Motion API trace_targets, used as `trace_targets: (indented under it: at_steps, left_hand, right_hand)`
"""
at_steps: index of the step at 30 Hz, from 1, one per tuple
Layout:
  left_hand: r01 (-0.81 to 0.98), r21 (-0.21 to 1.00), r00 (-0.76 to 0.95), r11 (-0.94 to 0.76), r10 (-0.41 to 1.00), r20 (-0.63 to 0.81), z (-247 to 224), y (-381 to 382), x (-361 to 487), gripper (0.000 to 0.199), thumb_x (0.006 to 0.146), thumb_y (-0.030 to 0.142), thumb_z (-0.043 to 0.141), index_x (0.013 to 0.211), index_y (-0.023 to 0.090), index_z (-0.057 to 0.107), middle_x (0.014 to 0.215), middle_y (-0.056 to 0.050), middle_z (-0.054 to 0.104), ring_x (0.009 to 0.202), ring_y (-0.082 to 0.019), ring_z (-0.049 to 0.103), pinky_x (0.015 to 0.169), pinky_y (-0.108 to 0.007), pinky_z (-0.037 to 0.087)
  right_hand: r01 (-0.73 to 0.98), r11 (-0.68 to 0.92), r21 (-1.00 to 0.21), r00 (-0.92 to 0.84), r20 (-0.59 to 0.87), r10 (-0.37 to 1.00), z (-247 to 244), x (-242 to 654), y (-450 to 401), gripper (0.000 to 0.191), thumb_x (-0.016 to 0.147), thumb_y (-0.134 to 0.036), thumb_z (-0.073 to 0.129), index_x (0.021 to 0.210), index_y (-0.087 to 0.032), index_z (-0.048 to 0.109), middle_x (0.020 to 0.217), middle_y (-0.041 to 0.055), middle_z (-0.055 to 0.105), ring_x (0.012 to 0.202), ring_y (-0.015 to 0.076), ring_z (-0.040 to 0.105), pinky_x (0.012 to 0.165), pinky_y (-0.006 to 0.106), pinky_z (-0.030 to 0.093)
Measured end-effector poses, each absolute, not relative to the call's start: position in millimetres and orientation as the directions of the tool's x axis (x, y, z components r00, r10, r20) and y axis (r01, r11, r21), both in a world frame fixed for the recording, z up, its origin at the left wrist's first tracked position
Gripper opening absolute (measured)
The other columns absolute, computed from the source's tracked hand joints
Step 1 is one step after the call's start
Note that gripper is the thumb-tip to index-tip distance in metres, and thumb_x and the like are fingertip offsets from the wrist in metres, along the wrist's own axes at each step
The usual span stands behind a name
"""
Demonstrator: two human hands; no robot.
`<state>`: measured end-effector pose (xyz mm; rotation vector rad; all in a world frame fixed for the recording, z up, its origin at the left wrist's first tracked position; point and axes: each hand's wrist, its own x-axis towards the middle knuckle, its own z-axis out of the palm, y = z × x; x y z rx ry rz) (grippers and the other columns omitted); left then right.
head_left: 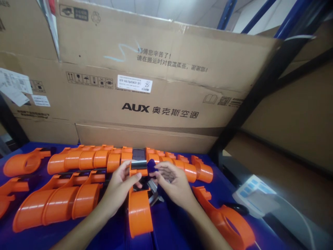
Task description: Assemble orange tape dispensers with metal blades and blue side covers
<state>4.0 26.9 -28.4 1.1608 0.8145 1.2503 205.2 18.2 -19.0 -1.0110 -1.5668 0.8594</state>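
Note:
My left hand [120,185] grips the upper end of an orange plastic tape dispenser [139,211] that lies on the blue table cover [166,231]. The dispenser's dark metal blade part [138,158] sits at its far end, just above my fingers. My right hand [170,182] pinches a small dark blue piece [151,165] against the right side of that end. A grey metal part [155,198] lies under my right hand.
Rows of orange tape dispensers [85,159] lie nested across the table, more at left [57,205] and one at right [226,222]. A large AUX cardboard box [161,86] stands behind. A white device with blue buttons [256,196] sits at right.

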Motion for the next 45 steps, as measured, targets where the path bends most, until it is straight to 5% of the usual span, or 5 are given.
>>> trace_targets:
  at_steps: [7,13,22,30,45]
  left_hand:
    - [-0.253,0.96,0.205,-0.118,0.963,0.173,-28.7,25.2,5.5,0.027,0.089,0.033,0.07,0.112,0.022,0.062,0.095,-0.001,0.068,0.059,-0.01,0.064,0.063,-0.026,0.053]
    - [-0.256,0.958,0.205,-0.131,0.961,0.186,-31.1,25.5,5.4,0.027,0.09,0.035,0.07,0.112,0.023,0.061,0.091,0.001,0.067,0.057,-0.009,0.062,0.061,-0.025,0.053]
    - [-0.21,0.963,0.219,-0.17,0.951,0.216,-33.6,26.5,5.7,0.026,0.092,0.036,0.067,0.114,0.024,0.059,0.096,0.001,0.067,0.06,-0.01,0.063,0.059,-0.025,0.053]
    - [-0.217,0.962,0.233,-0.165,0.948,0.215,-35.1,25.2,6.0,0.027,0.092,0.036,0.068,0.114,0.024,0.058,0.098,0.0,0.067,0.059,-0.009,0.062,0.057,-0.024,0.053]
    - [-0.236,0.961,0.209,-0.146,0.958,0.197,-36.3,18.2,8.0,0.032,0.091,0.037,0.068,0.119,0.024,0.058,0.099,0.0,0.064,0.057,-0.009,0.059,0.057,-0.024,0.054]
  right_hand:
    - [0.15,0.397,-0.905,-0.027,0.398,0.917,-17.2,199.2,16.4,0.023,0.091,-0.044,0.072,0.091,-0.022,0.067,0.084,0.004,0.073,0.076,0.021,0.075,0.075,0.035,0.064]
    - [0.099,0.42,-0.902,0.063,0.427,0.902,-17.4,193.1,16.2,0.028,0.085,-0.036,0.08,0.099,-0.025,0.059,0.086,0.0007,0.069,0.08,0.0174,0.073,0.079,0.03,0.062]
    - [0.286,0.536,-0.794,-0.125,0.524,0.843,-21.3,193.1,12.6,0.01,0.091,-0.026,0.07,0.097,-0.022,0.062,0.101,0.0054,0.066,0.082,0.0185,0.07,0.073,0.031,0.058]
    - [0.481,0.617,-0.623,-0.2,0.607,0.769,-12.5,196.1,7.8,0.011,0.096,-0.024,0.062,0.087,-0.022,0.057,0.086,0.0035,0.063,0.077,0.0182,0.061,0.07,0.03,0.05]
    - [0.501,0.713,-0.49,-0.357,0.634,0.686,-13.7,201.7,9.0,0.015,0.098,-0.018,0.056,0.085,-0.022,0.05,0.085,0.0039,0.058,0.075,0.018,0.053,0.068,0.031,0.043]
